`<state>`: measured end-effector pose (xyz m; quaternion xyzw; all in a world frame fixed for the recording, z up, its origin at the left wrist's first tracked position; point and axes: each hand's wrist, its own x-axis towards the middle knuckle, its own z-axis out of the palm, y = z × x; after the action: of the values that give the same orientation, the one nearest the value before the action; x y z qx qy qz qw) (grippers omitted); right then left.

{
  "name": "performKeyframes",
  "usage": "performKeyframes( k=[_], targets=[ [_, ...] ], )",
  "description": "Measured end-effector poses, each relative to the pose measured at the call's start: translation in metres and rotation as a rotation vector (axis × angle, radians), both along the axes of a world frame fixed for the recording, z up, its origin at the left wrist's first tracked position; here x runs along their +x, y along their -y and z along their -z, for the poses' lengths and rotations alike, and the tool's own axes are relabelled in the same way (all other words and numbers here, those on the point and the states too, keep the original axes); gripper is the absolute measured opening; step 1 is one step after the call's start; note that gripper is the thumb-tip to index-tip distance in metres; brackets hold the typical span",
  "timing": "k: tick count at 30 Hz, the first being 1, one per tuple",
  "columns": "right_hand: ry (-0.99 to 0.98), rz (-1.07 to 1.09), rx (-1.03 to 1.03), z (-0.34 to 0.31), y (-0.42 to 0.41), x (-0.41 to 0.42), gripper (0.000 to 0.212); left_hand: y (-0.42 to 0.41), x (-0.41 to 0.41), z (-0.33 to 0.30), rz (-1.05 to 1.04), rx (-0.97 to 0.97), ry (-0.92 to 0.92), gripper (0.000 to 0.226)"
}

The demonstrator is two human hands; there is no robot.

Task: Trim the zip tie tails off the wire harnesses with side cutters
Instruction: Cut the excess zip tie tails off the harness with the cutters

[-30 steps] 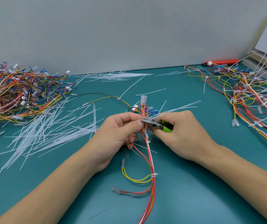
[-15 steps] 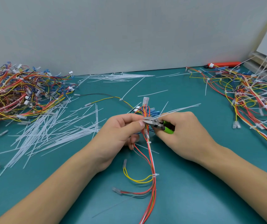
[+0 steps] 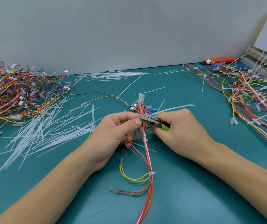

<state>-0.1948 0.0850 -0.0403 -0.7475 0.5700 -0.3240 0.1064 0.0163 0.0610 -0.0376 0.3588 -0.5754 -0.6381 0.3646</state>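
Mid-trim: left hand (image 3: 113, 135) pinches harness (image 3: 148, 159); right hand (image 3: 182, 131) grips side cutters (image 3: 152, 120), blades at tie tail (image 3: 174, 107) running toward 2 o'clock. Next: squeeze flush.

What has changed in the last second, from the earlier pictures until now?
Almost nothing. The left hand still pinches the harness, and the right hand still holds the cutters at it. The long tail is still uncut. Only the camera shifted slightly.

a wiring assembly workbench: teal mat (image 3: 186, 183), heaped wire harnesses (image 3: 16, 92), cut zip tie tails (image 3: 48, 130) strewn about.
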Motion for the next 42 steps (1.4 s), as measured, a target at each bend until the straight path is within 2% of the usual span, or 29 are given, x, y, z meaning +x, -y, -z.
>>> performKeyframes(
  k=[5,12,14,17,21,25,27,30,33,35,38,42],
  targets=[
    [0.035,0.009,-0.023,-0.002,0.001,0.0,0.05,0.0,-0.001,-0.001,0.002,-0.003,0.009,0.013],
    [0.368,0.104,-0.071,-0.006,-0.001,-0.006,0.046,-0.004,0.0,-0.006,-0.017,0.013,-0.016,0.013],
    [0.414,0.112,-0.057,-0.006,0.001,-0.008,0.041,-0.003,0.002,-0.009,-0.015,0.038,-0.061,0.012],
    [0.5,0.119,-0.045,-0.006,0.002,-0.011,0.02,-0.002,0.003,-0.011,0.003,0.082,-0.136,0.019],
    [0.602,0.098,-0.002,-0.01,0.005,-0.016,0.009,-0.002,0.002,-0.01,-0.011,0.049,-0.112,0.017],
    [0.496,0.005,0.061,-0.007,0.005,-0.017,0.014,-0.003,-0.001,-0.007,0.01,0.0,-0.073,0.01],
    [0.407,-0.041,0.088,-0.005,0.002,-0.012,0.007,-0.003,-0.001,-0.006,0.018,-0.002,-0.058,0.01],
    [0.303,-0.072,0.094,-0.003,-0.001,-0.005,0.018,-0.003,-0.001,-0.005,0.008,0.0,-0.019,0.013],
    [0.337,-0.066,0.077,-0.004,-0.001,-0.006,0.008,-0.004,-0.004,-0.005,-0.027,-0.008,0.022,0.014],
    [0.372,-0.073,0.071,-0.005,-0.002,-0.006,0.008,-0.006,-0.006,-0.006,-0.036,-0.005,0.016,0.012],
    [0.401,-0.108,0.062,-0.006,-0.003,-0.004,0.007,-0.006,-0.008,-0.006,-0.072,-0.029,0.054,0.03],
    [0.446,-0.157,0.074,-0.006,-0.002,-0.005,0.006,-0.004,-0.008,-0.007,-0.151,0.05,0.028,0.028]
  ],
)
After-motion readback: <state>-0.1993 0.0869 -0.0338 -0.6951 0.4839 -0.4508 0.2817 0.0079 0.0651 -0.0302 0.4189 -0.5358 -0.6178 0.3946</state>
